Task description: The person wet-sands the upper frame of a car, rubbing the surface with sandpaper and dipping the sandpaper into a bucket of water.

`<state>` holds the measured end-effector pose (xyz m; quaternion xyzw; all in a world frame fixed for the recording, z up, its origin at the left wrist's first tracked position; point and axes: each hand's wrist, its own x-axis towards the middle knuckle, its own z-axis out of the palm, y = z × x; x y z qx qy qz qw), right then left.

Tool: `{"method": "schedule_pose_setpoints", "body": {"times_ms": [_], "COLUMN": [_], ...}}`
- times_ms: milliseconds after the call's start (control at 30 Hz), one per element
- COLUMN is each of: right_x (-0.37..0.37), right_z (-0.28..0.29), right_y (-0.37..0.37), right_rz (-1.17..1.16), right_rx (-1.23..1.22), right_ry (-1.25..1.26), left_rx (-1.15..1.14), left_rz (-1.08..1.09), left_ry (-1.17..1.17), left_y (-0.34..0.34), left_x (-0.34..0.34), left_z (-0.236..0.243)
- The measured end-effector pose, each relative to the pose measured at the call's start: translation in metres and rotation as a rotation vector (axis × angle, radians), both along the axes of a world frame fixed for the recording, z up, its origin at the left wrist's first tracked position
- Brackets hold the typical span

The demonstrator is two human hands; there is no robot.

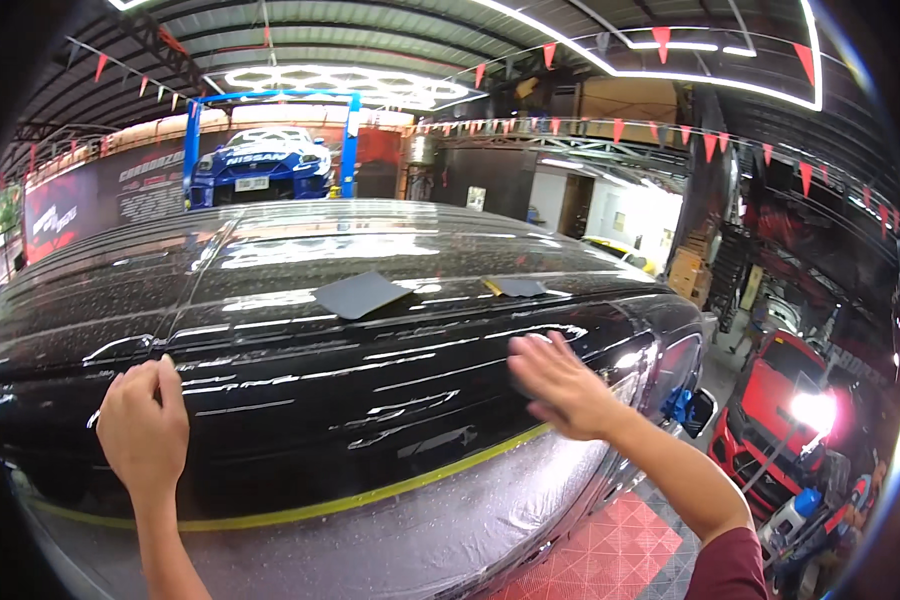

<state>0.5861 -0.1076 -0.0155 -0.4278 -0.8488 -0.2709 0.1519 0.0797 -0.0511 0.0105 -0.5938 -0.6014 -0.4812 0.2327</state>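
A black car [270, 450] fills the space before the person, its roof speckled with droplets and its side glossy. The left hand [145, 422] is curled into a loose fist over that side; the right hand [562, 388], fingers stretched out and thumb apart, is well to its right over the same side. With the left fingertips hidden and the right hand blurred, I cannot tell whether the left grips anything or the right touches the paint. A large grey sheet [363, 295] and a small grey sheet [520, 287] lie on the roof. Yellow tape [400, 488] edges clear plastic [370, 550] below. Behind stands a blue car [262, 165].
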Motion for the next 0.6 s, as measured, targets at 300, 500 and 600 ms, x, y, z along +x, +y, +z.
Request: {"method": "schedule_pose_setpoints", "body": {"times_ms": [300,500,600], "right_x": [-0.083,-0.229,-0.316], "right_z": [0.025,0.027,0.007], "right_y": [0.008,0.028,0.061], "right_rz": [0.077,0.397,0.518], "right_rx": [-0.003,0.056,0.134], "right_ry": [-0.188,-0.134,-0.015], "left_rx": [0.04,0.034,0.03], "left_rz": [-0.117,-0.031,-0.006], "left_ry": [0.094,0.297,0.324], "left_y": [-0.005,0.023,0.036], "left_x": [-0.026,-0.011,-0.054], "left_z": [-0.005,-0.012,-0.023]}}
